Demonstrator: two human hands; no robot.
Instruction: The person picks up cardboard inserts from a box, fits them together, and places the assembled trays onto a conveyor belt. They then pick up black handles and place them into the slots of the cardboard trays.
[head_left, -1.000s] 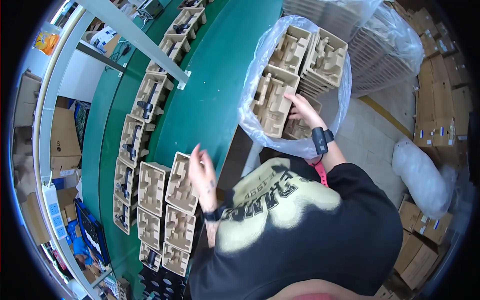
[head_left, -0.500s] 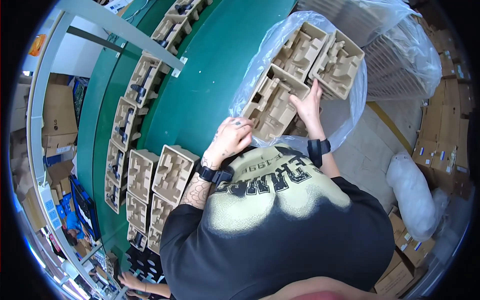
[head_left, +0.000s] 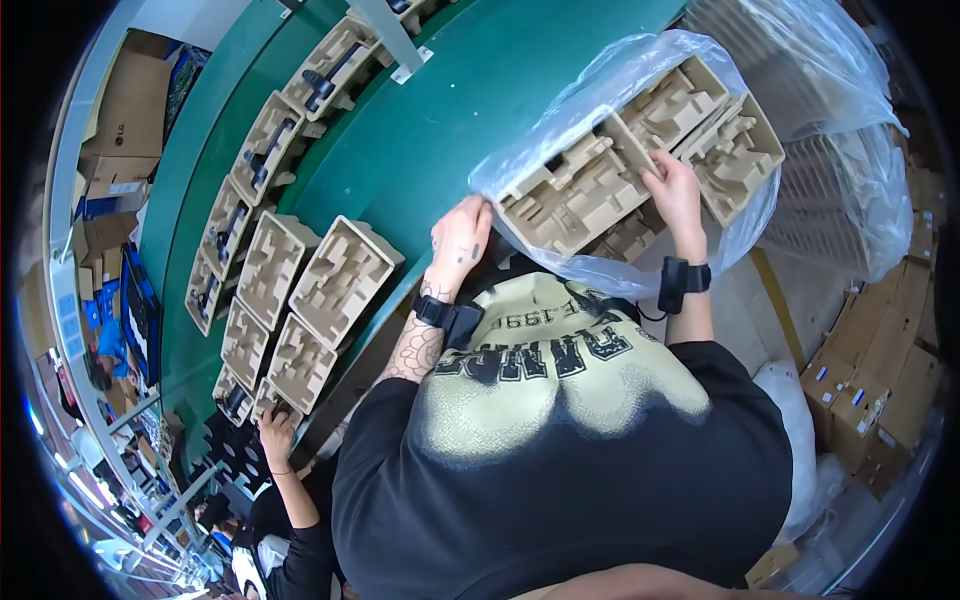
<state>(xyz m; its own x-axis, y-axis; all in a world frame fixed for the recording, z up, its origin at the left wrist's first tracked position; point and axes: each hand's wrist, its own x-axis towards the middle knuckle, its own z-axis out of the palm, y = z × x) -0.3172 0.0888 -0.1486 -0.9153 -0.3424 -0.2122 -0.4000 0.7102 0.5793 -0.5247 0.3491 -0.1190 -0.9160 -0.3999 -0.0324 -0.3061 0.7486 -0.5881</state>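
Left hand (head_left: 462, 238) gripping pulp tray (head_left: 572, 192), right hand (head_left: 676, 190) opposite

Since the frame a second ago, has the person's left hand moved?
Yes. The left hand left the trays on the green conveyor and crossed right to the pulp tray stack in the plastic bag.

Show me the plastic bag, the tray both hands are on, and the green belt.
plastic bag (head_left: 850, 200): head view, on its clear right side.
tray (head_left: 570, 195): head view, on its moulded top.
green belt (head_left: 450, 120): head view, on a bare stretch.
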